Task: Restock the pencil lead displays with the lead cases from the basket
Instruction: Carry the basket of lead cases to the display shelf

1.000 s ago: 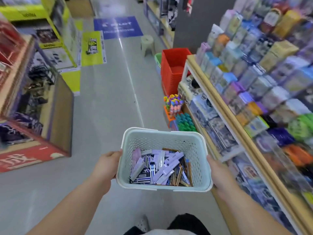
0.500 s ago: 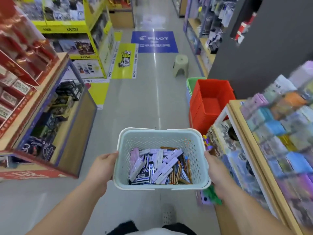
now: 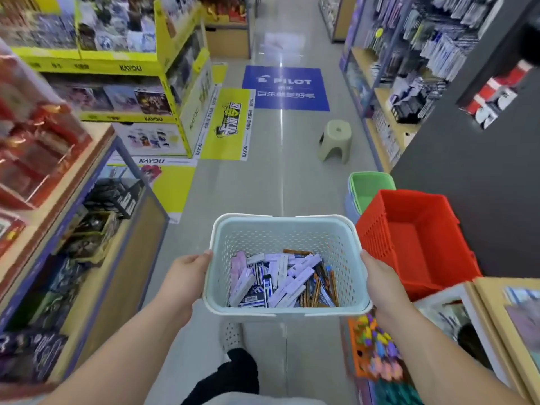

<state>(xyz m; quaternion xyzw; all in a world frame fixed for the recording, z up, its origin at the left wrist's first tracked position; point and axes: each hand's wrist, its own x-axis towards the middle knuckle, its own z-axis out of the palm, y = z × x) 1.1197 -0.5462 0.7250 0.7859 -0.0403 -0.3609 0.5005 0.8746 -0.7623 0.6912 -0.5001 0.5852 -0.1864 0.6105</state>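
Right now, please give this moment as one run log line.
stage: carrying | left hand: grips basket left rim | right hand: grips basket right rim | lead cases: loose in basket | aisle ahead: stool

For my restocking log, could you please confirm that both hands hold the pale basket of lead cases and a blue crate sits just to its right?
Not quite: in the head view the crate is red, not blue. The rest stands: the left hand and right hand hold the pale basket of lead cases, the crate just to its right.
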